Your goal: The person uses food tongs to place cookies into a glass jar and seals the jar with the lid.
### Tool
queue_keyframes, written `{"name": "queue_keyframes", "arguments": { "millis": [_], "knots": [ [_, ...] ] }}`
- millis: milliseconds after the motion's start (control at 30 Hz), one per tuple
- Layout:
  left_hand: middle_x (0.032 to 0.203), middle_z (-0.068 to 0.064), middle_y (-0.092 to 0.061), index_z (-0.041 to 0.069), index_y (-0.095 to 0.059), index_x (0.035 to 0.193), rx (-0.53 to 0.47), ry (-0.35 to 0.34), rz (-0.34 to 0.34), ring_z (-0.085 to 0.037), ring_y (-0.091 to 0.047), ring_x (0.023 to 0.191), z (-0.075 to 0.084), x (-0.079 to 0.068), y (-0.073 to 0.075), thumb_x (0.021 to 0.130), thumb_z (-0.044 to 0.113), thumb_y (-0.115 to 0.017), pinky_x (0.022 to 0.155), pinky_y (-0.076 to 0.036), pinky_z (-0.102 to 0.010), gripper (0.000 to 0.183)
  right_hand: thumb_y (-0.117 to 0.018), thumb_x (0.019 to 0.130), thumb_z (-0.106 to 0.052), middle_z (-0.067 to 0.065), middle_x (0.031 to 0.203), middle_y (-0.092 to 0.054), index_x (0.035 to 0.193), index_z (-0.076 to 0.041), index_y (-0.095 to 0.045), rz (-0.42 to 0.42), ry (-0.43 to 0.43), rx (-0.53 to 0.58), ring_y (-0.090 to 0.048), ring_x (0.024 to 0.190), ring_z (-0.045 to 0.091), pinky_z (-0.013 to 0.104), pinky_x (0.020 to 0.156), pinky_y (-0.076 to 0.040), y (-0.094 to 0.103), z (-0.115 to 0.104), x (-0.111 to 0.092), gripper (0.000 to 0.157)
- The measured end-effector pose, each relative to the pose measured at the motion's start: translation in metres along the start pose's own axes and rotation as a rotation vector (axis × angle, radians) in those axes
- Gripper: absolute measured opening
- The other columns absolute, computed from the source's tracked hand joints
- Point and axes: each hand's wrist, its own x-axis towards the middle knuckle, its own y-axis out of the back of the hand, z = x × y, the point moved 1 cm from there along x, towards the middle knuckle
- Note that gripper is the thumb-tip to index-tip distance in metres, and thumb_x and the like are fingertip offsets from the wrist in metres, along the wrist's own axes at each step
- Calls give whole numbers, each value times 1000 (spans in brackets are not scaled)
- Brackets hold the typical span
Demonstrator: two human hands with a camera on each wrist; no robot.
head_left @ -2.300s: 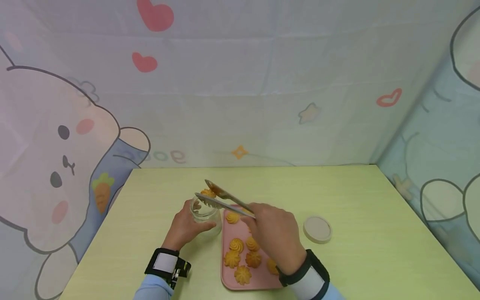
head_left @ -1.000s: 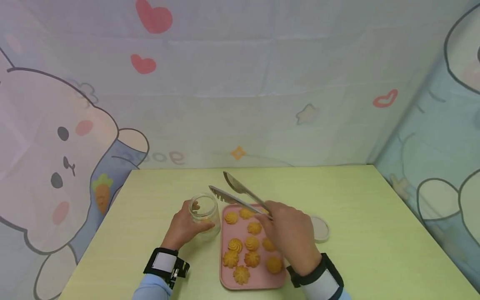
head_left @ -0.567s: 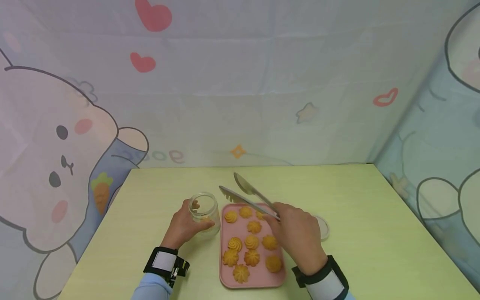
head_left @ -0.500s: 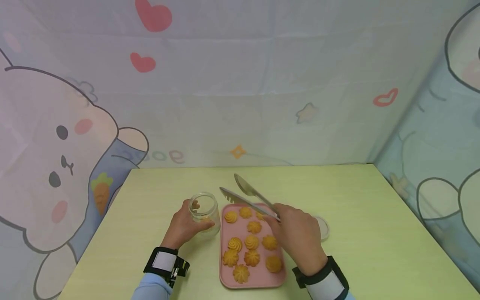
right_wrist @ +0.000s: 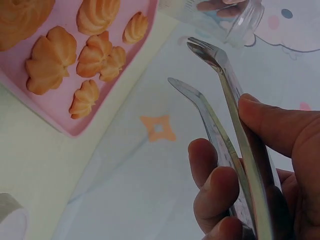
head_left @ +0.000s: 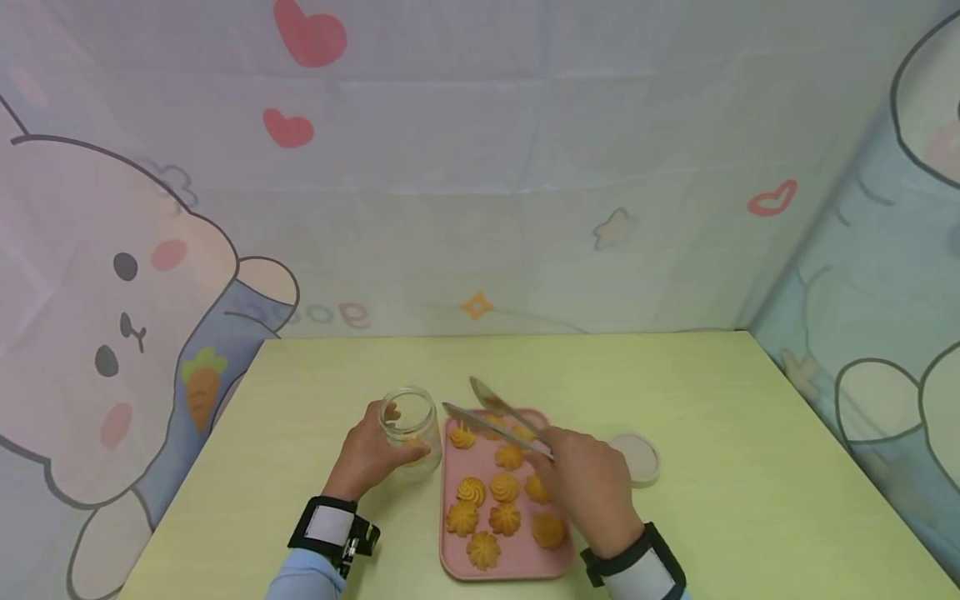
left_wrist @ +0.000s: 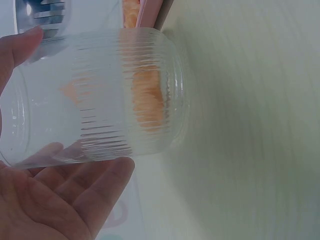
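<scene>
My left hand grips a clear glass jar that stands on the table, thumb at the front and fingers round the far side. One orange-yellow cookie shows at the jar's bottom in the left wrist view. In my right hand I hold metal tongs, their two arms spread and nothing between the tips. The tong tips overlap the far end of a pink tray in the head view. Several piped, swirled cookies lie on that tray, which sits right beside the jar.
A round whitish lid lies on the table right of the tray, partly behind my right hand. The pale yellow-green table ends at a printed cloth backdrop at the back and sides.
The tongs released a cookie over the jar, then moved right, away from it, and have now lowered toward the far end of the tray. My left hand stays on the jar.
</scene>
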Motion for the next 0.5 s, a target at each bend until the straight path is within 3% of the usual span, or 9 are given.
{"name": "queue_keyframes", "arguments": {
  "millis": [300, 500],
  "knots": [
    [126, -16, -57, 2, -39, 134, -1, -21, 11, -31, -55, 106, 2, 0, 1, 67, 43, -83, 80, -46, -44, 90, -73, 81, -38, -4, 55, -49, 75, -16, -59, -45, 2, -24, -42, 44, 13, 26, 37, -28, -12, 3, 0, 27],
    [127, -16, -56, 2, -38, 134, -1, -10, 8, -31, -55, 107, 4, -1, 1, 66, 43, -83, 79, -47, -44, 91, -73, 80, -37, -4, 56, -50, 79, -15, -63, -85, -6, -14, -42, 44, 13, 26, 37, -29, -16, 2, -1, 25]
  ]
}}
